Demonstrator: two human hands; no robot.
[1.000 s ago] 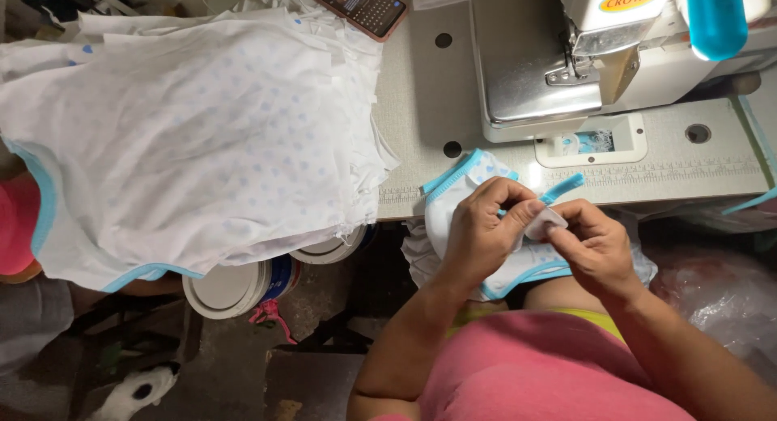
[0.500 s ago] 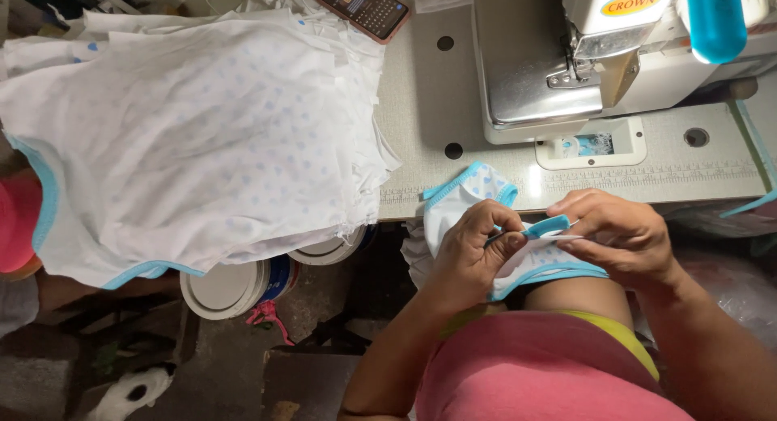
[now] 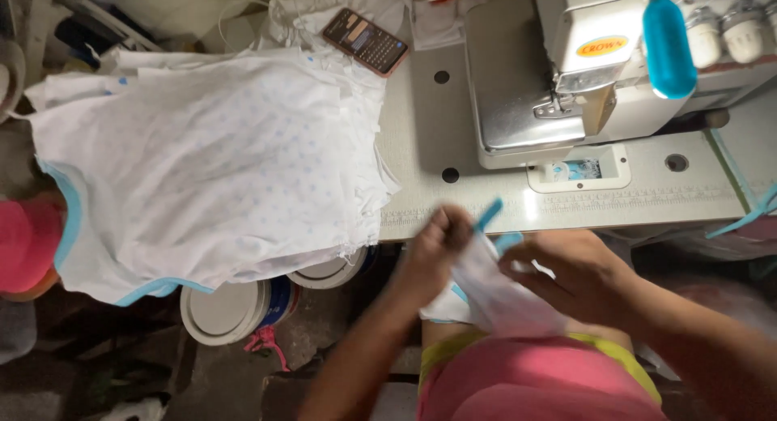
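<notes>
Over my lap, just below the table's front edge, both hands hold one small white garment piece with blue trim [image 3: 495,295]. My left hand [image 3: 437,247] pinches its upper edge, where a strip of blue trim [image 3: 488,214] sticks up. My right hand [image 3: 576,274] grips the cloth from the right side. The picture is motion-blurred around the hands. A stack of white dotted garments with blue edging [image 3: 210,158] lies on the left part of the table and hangs over its front edge.
A white sewing machine [image 3: 583,65] with a blue thread cone [image 3: 668,42] stands at the back right of the pale table [image 3: 453,138]. A phone [image 3: 366,40] lies at the back. Round buckets [image 3: 231,308] stand on the floor below. Pink cloth [image 3: 24,243] sits at far left.
My hands have drawn the garment piece down and back from the table edge toward my lap, and have shifted their grip on it. The garment stack has not moved.
</notes>
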